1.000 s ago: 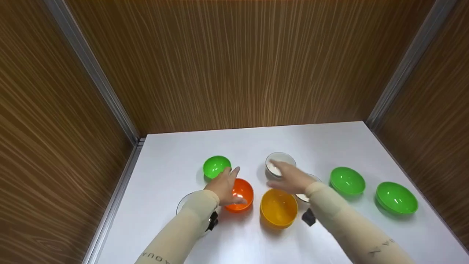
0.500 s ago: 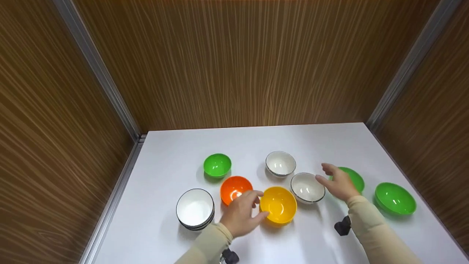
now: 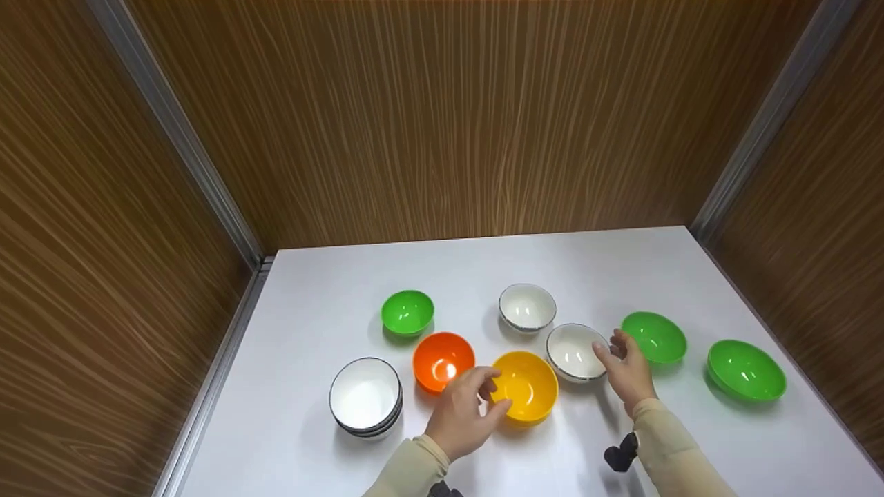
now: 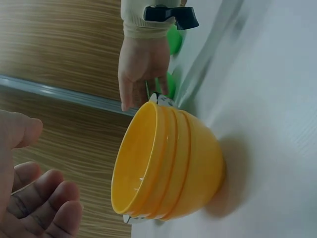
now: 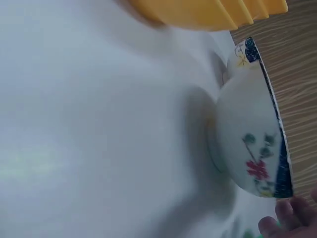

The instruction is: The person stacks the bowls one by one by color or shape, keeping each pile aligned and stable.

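From the head view, your left hand point(image 3: 461, 414) is hovering at about 8 o'clock of the yellow bowl point(image 3: 525, 386), fingers loosely spread with the fingertips just reaching its near-left rim; you are not gripping it. The bowl is lying toward 1 o'clock from that hand, near the middle of the table point(image 3: 318, 304). Your right hand point(image 3: 627, 369) is standing at 3 o'clock of the white bowl point(image 3: 577, 352), fingers relaxed and open, fingertips just beside its right rim; whether they are touching is hard to tell. The left hand is the nearer one to the yellow bowl, the right to the white. Both bowls are round, so neither is showing a long axis. The orange bowl point(image 3: 443, 361) is sitting at 9 o'clock of the yellow one.

From the left wrist, your fingers point(image 4: 47, 208) are curving loosely and holding nothing, just short of the yellow bowl's point(image 4: 168, 163) open mouth, and your right hand point(image 4: 142, 67) is showing beyond it with straight fingers.

From the right wrist, the white bowl point(image 5: 247, 144) is sitting upright on the table, its side carrying a painted red and green flower sprig under a dark blue rim band. Your fingertips point(image 5: 287, 218) are showing just beside that rim. No writing or brand is readable in any view.
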Demonstrator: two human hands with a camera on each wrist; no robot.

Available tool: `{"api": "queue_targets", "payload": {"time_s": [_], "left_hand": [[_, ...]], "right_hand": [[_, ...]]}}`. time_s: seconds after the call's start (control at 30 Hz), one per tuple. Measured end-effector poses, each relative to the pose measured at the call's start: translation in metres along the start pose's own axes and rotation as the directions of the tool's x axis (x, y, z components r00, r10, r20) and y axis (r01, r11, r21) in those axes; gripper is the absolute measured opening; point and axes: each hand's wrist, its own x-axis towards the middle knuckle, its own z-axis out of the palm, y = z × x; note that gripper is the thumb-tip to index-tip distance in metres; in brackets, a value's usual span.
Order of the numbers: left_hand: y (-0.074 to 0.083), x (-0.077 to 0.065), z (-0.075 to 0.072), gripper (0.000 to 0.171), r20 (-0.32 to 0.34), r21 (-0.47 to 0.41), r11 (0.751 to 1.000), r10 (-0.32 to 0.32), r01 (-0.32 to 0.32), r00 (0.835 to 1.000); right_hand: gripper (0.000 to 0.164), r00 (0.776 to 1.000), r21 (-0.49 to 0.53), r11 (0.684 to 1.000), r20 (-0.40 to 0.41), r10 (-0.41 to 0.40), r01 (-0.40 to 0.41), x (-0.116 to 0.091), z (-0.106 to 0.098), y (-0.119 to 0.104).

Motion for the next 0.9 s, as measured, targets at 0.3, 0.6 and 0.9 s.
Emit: {"api": "queue_targets", "payload": {"time_s": [0.3,0.6,0.9], "left_hand": [[-0.005,-0.004,0.002,0.034,-0.011,-0.026,0.998,-0.053,0.053,0.999],[-0.006,-0.006,0.002,0.036,0.008,-0.045,0.996,-0.072,0.072,0.997],[0.006,0.015,-0.017,0.038,0.086,0.083,0.996,0.022,-0.029,0.996]], "right_hand": [[0.063,0.986,0.129,0.979,-0.016,0.164,-0.160,-0.001,0.010,0.021],[0.064,0.988,0.103,0.983,-0.020,0.152,-0.150,0.000,0.010,0.033],[0.068,0.977,0.237,0.950,-0.014,0.213,-0.203,-0.006,0.007,0.037]]}}
